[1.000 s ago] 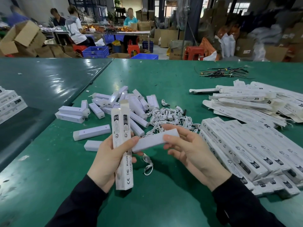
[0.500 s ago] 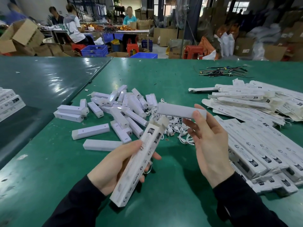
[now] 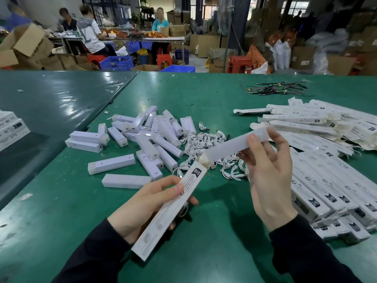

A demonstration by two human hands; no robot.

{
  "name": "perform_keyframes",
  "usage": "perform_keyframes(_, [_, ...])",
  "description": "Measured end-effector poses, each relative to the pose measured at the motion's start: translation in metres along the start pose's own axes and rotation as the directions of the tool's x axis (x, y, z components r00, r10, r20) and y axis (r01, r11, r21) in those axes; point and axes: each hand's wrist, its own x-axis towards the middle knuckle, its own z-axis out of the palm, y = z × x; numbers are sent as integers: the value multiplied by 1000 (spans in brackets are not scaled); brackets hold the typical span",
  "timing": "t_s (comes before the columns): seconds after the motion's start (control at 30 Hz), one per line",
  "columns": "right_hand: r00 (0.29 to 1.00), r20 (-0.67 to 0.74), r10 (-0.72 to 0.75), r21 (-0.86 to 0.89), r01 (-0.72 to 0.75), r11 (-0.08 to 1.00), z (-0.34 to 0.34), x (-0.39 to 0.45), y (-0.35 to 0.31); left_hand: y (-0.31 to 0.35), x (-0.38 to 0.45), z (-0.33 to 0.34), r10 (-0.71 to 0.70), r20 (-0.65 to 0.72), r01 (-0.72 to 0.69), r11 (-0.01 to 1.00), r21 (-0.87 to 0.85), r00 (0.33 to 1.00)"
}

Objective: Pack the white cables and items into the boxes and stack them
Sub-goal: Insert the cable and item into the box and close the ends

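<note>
My left hand grips a long white printed box, tilted with its open end pointing up and right. My right hand pinches a white bar-shaped item whose lower end sits at the box's open mouth. A white cable loop hangs under my left fingers. Behind lie a heap of loose white bar items and a tangle of white cables.
Packed boxes are stacked in rows at the right, with flat unfolded boxes behind them. Black cable ties lie farther back. More boxes sit at the left edge. People work at distant tables.
My left hand swung the box from upright to slanted. My right hand lifted the white bar away, then brought its end down to the box's open mouth.
</note>
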Motion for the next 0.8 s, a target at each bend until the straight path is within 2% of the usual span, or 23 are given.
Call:
perform_keyframes(0.13, [986,168,-3,6,2,1000,-3,3,-11,0,-1,-1,-22,53,22,1000,1,998])
perform_keyframes(0.27, [918,389,-73,-287,196,938,-5,-2,-14,1,-2,-2,-10,56,11,1000,-17,998])
perform_keyframes(0.37, [903,429,34,-470,190,862,-2,-3,-12,3,-3,-4,16,13,-15,999,-32,1000])
perform_keyframes(0.5, [870,471,145,-536,152,830,-6,0,-16,8,-6,-7,56,-21,-56,998,6,998])
perform_keyframes(0.67, [812,521,263,-633,161,757,-13,4,-28,5,-5,-17,186,-43,-167,947,273,982])
perform_keyframes(0.73, [768,551,326,-667,171,725,-15,4,-32,5,-6,-19,181,4,-171,921,351,984])
perform_keyframes(0.8, [686,595,419,-715,214,665,-16,3,-36,3,-7,-19,127,85,-150,905,398,988])
